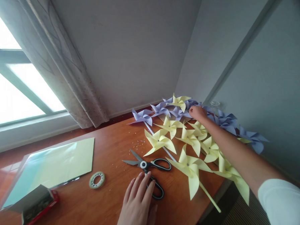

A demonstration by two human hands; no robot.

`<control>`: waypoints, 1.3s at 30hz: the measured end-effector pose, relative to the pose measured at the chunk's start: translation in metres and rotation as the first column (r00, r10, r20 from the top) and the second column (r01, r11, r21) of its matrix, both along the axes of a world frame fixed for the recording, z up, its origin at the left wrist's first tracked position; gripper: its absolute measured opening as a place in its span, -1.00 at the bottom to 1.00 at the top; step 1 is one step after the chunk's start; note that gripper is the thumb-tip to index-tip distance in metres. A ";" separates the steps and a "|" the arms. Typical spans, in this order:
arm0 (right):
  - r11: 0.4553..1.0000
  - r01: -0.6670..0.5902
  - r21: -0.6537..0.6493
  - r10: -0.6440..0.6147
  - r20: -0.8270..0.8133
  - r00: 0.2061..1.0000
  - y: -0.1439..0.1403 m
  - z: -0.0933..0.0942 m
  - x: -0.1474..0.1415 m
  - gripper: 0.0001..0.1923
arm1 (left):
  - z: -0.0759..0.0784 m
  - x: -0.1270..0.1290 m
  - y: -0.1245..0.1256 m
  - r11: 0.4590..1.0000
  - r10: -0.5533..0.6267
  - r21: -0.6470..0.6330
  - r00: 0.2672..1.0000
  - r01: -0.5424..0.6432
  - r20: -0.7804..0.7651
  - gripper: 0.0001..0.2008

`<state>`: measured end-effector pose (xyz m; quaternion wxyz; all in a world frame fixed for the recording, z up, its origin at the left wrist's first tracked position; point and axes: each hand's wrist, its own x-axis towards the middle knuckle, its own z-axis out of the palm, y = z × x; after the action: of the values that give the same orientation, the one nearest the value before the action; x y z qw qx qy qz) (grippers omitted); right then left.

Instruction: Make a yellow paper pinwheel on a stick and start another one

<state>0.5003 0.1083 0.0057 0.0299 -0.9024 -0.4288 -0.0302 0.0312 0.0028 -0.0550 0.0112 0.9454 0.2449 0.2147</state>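
Note:
My left hand (137, 204) lies palm down with its fingers stretched out, their tips beside the handle of the open black-handled scissors (143, 165). At the far side of the table my right hand (198, 113) is closed among the purple paper pinwheels (179, 113); whatever its curled fingers hold is hidden. Below that forearm several yellow paper pinwheels (191, 165) lie overlapping, some with a rolled paper stick (210, 197) showing. One purple pinwheel (142, 117) at the left of the pile has a pale purple stick.
A roll of clear tape (97, 180) lies left of the scissors. Farther left are yellow and blue paper sheets (64, 160) in a clear sleeve and an open red box (40, 205) of small dark pieces. Tiny scraps dot the wooden table (108, 145). Walls stand behind.

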 end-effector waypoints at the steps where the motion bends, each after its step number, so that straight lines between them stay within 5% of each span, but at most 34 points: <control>1: 1.000 -0.011 0.025 0.011 0.008 1.000 -0.001 0.005 -0.005 -0.72 | 0.000 0.000 0.000 1.000 -0.001 0.000 1.000 0.001 -0.001 -0.45; 6: 0.975 -0.140 0.173 0.128 0.074 0.989 -0.013 0.039 -0.038 -0.73 | 0.001 0.000 -0.002 0.998 0.014 -0.060 1.000 -0.015 -0.017 -0.46; 10: 0.918 -0.306 0.251 0.294 0.084 0.952 -0.054 0.054 -0.096 -0.74 | 0.004 -0.001 -0.006 0.995 0.030 -0.096 0.999 -0.034 -0.045 -0.46; 16: 0.748 -0.502 0.433 0.613 -0.162 0.773 -0.135 0.024 -0.229 -0.84 | 0.011 0.000 -0.007 0.980 0.022 -0.194 0.998 -0.034 -0.063 -0.48; 21: 0.687 -0.506 0.521 0.702 -0.298 0.646 -0.142 -0.013 -0.301 -0.81 | 0.019 0.003 -0.006 0.945 -0.008 -0.326 0.999 -0.010 -0.054 -0.43; 30: 0.562 -0.309 0.767 0.757 -0.325 0.567 -0.131 -0.054 -0.322 -0.74 | 0.029 -0.001 -0.002 0.912 -0.007 -0.410 1.000 0.010 0.008 -0.52; 39: 0.571 -0.269 0.776 0.761 -0.377 0.528 -0.134 -0.058 -0.319 -0.76 | 0.034 -0.002 0.000 0.877 -0.018 -0.481 1.000 0.012 -0.008 -0.50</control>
<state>0.1816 -0.0258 -0.0525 0.4938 -0.5927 -0.6127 0.1716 0.0288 0.0030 -0.0215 0.2458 0.9162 0.2831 0.1412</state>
